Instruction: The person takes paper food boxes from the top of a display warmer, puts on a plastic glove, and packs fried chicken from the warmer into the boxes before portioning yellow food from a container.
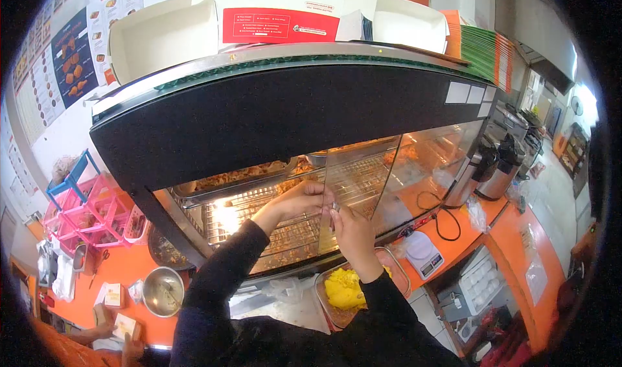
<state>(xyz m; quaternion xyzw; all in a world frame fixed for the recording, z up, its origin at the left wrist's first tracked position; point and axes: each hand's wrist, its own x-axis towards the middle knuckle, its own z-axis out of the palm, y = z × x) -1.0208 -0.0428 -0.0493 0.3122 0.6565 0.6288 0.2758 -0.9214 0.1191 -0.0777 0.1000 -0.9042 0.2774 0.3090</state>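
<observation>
My left hand [299, 200] and my right hand [353, 232] meet at the glass front of a heated display cabinet [259, 107]. The fingers of both are closed in a pinch around a small shiny item that is too small to name. Beside them is the upright edge of a sliding glass door [363, 172]. Behind my hands lie wire racks [272, 221] and a metal tray of food [240, 180]. Below my right hand sits a metal tray with a yellow mass [345, 289] in it, partly hidden by my forearm.
Open cardboard boxes [165, 39] stand on the cabinet. At left are pink baskets [87, 214], a metal bowl [163, 292] and another person's hands holding a small box [126, 327]. At right are a white scale [422, 253], a black cable [453, 221] and steel flasks [499, 172].
</observation>
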